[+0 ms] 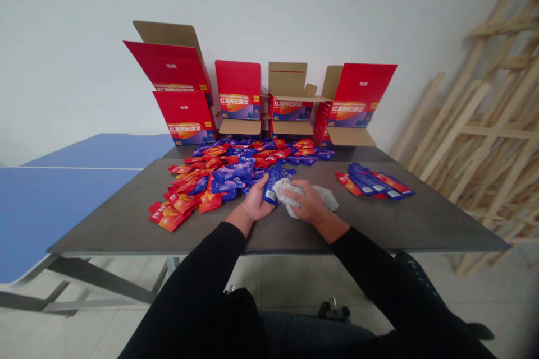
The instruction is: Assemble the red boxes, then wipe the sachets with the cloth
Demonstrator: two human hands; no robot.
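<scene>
In my left hand point(257, 202) is a blue drink pouch point(272, 186), held tilted above the near part of the table point(210, 235). My right hand point(309, 202) grips a crumpled white cloth point(328, 197), which meets the pouch's right side. Part of the cloth hangs out to the right beyond my fingers. Behind and left of my hands spreads a big heap of red and blue pouches point(210, 182). Off to the right lies a smaller, neater group of red and blue pouches point(373, 182).
Open red cartons stand along the back: a stacked pair at left point(185, 118), two in the middle point(240, 90), one at right point(353, 95). A blue table-tennis table point(76, 196) adjoins on the left. Wooden frames point(484, 123) lean against the right wall.
</scene>
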